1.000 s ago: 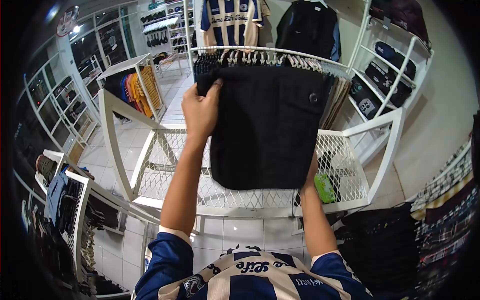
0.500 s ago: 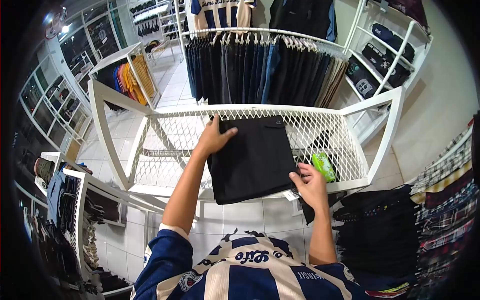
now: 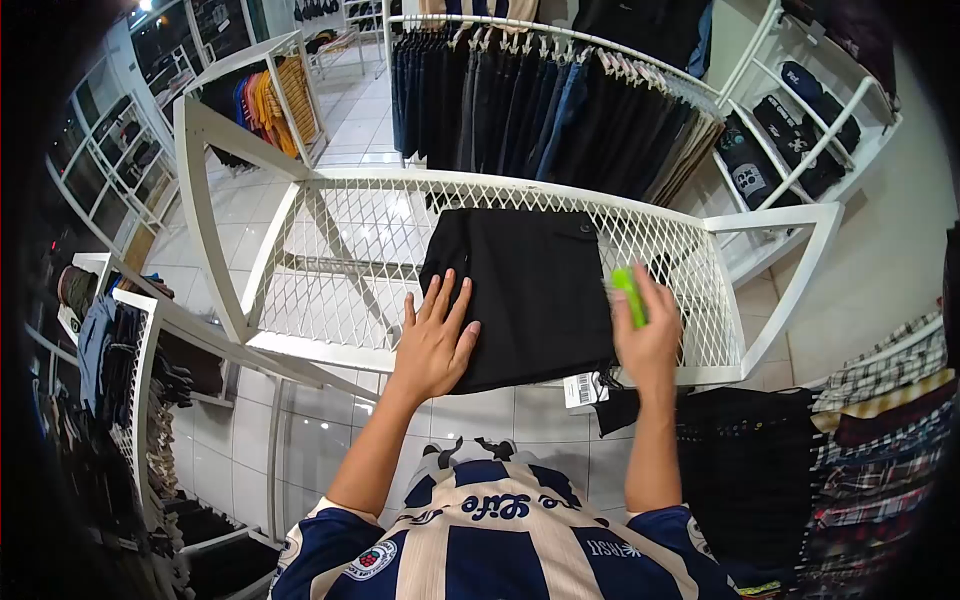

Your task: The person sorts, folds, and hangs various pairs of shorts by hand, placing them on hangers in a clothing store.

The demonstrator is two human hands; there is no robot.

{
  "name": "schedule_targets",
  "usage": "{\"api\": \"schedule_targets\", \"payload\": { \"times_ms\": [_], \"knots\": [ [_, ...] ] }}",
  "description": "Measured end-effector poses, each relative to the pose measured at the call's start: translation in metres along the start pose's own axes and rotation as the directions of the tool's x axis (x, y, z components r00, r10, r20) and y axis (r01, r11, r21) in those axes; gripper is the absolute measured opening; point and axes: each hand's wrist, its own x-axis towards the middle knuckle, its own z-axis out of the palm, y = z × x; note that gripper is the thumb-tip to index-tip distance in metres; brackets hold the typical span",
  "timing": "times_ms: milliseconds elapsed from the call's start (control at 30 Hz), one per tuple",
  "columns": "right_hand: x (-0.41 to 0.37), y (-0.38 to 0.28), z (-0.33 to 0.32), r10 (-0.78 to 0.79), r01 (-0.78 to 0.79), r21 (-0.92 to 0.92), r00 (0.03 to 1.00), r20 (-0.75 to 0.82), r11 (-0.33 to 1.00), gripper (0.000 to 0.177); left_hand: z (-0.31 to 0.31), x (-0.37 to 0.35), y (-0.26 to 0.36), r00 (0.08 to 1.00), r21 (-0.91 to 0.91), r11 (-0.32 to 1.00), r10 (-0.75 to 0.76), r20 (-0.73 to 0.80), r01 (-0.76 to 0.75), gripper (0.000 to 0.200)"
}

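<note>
Folded black trousers (image 3: 530, 290) lie on the white mesh shelf (image 3: 350, 310), with a buttoned pocket at their upper right corner. My left hand (image 3: 437, 345) rests flat on their left side, fingers spread. At their right edge, my right hand (image 3: 648, 335) grips a small bright green packet (image 3: 628, 293) between thumb and fingers. The packet is partly hidden by the hand and slightly blurred. A white barcode tag (image 3: 580, 390) hangs from the lower right corner of the trousers, beside a bit of black cloth (image 3: 617, 412).
Behind the shelf stands a rail of hanging trousers (image 3: 500, 100). Caps and printed items fill a wall rack (image 3: 790, 130) at the right. Plaid shirts (image 3: 880, 430) and dark garments (image 3: 745, 480) hang at the lower right. Raised white frame ends (image 3: 215, 230) flank the shelf.
My right hand has moved from the trousers' edge to the green packet and taken hold of it. My left hand has slid down from the top corner and now lies flat.
</note>
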Motion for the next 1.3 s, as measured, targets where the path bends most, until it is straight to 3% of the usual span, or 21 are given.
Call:
{"api": "schedule_targets", "payload": {
  "times_ms": [167,233,267,300,333,433,533,567,633,667,700,733,767,833,900,967,1033,1067,1100,1167,1300],
  "knots": [
    [0.000,-0.070,0.099,-0.566,0.548,0.143,0.801,0.194,0.824,0.062,0.007,-0.006,0.001,0.994,0.252,0.968,0.011,-0.107,0.017,0.068],
    [0.026,-0.046,0.123,-0.524,0.557,0.020,0.769,0.367,0.830,0.058,0.008,-0.009,-0.003,0.998,0.226,0.973,-0.026,-0.054,0.038,0.067],
    [0.055,-0.035,0.115,-0.429,0.535,-0.186,0.804,0.411,0.824,0.055,0.009,-0.009,-0.003,0.997,0.217,0.975,-0.021,-0.075,0.037,0.066],
    [0.084,-0.025,0.105,-0.297,0.440,-0.411,0.882,0.367,0.798,0.055,0.007,-0.009,-0.001,0.996,0.215,0.976,-0.021,-0.083,0.038,0.066],
    [0.112,0.027,0.125,-0.345,0.366,-0.379,0.930,0.124,0.850,0.056,0.007,-0.010,0.000,0.995,0.209,0.977,-0.019,-0.097,0.039,0.067],
    [0.131,-0.012,0.095,-0.371,0.355,-0.365,0.928,0.029,0.861,0.059,0.005,-0.007,0.005,0.990,0.192,0.979,-0.047,-0.130,0.071,0.070],
    [0.102,-0.060,0.107,-0.680,0.681,0.110,0.679,0.277,0.724,0.058,0.008,-0.010,0.007,0.985,0.181,0.977,-0.082,-0.149,0.109,0.074],
    [0.092,-0.071,0.114,-0.744,0.705,0.269,0.545,0.386,0.656,0.058,0.009,-0.009,0.005,0.983,0.183,0.976,-0.084,-0.165,0.114,0.076],
    [0.086,-0.057,0.146,-0.731,0.675,0.349,0.431,0.528,0.650,0.056,0.009,-0.009,0.003,0.985,0.229,0.967,-0.080,-0.151,0.113,0.078],
    [0.109,-0.040,0.160,-0.757,0.740,0.267,0.465,0.460,0.617,0.055,0.009,-0.009,0.002,0.983,0.193,0.976,-0.066,-0.171,0.099,0.077],
    [0.135,-0.024,0.174,-0.679,0.740,0.013,0.609,0.410,0.672,0.051,0.009,-0.009,0.003,0.980,0.153,0.985,-0.054,-0.193,0.085,0.077],
    [0.153,-0.035,0.159,-0.382,0.470,-0.344,0.876,0.294,0.813,0.046,0.008,-0.009,0.004,0.980,0.150,0.984,-0.066,-0.189,0.096,0.078],
    [0.171,-0.009,0.175,-0.400,0.379,-0.403,0.916,0.035,0.833,0.047,0.009,-0.010,0.004,0.978,0.150,0.984,-0.068,-0.196,0.099,0.078],
    [0.162,-0.035,0.154,-0.432,0.429,-0.088,0.902,-0.012,0.899,0.050,0.011,-0.009,0.002,0.980,0.150,0.984,-0.068,-0.189,0.097,0.079],
    [0.130,-0.063,0.140,-0.696,0.689,0.125,0.679,0.233,0.714,0.053,0.012,-0.012,0.003,0.980,0.139,0.984,-0.086,-0.179,0.112,0.080],
    [0.096,-0.068,0.140,-0.709,0.687,0.278,0.485,0.513,0.671,0.054,0.008,-0.009,0.005,0.983,0.151,0.981,-0.096,-0.157,0.120,0.079],
    [0.126,-0.035,0.162,-0.626,0.684,0.056,0.627,0.465,0.727,0.042,0.006,-0.007,0.003,0.983,0.150,0.982,-0.093,-0.159,0.117,0.079],
    [0.150,-0.025,0.163,-0.424,0.538,-0.297,0.826,0.372,0.788,0.034,0.007,-0.009,0.005,0.982,0.143,0.983,-0.091,-0.163,0.115,0.079],
    [0.172,0.007,0.175,-0.381,0.389,-0.543,0.915,0.134,0.745,0.032,0.009,-0.014,0.007,0.982,0.142,0.982,-0.099,-0.162,0.122,0.079],
    [0.171,-0.008,0.160,-0.338,0.319,-0.265,0.941,-0.027,0.910,0.036,0.009,-0.010,0.004,0.980,0.134,0.984,-0.093,-0.174,0.117,0.078],
    [0.107,-0.052,0.160,-0.744,0.719,0.207,0.602,0.291,0.663,0.050,0.007,-0.009,0.004,0.984,0.130,0.985,-0.097,-0.152,0.117,0.078]
  ]
}}
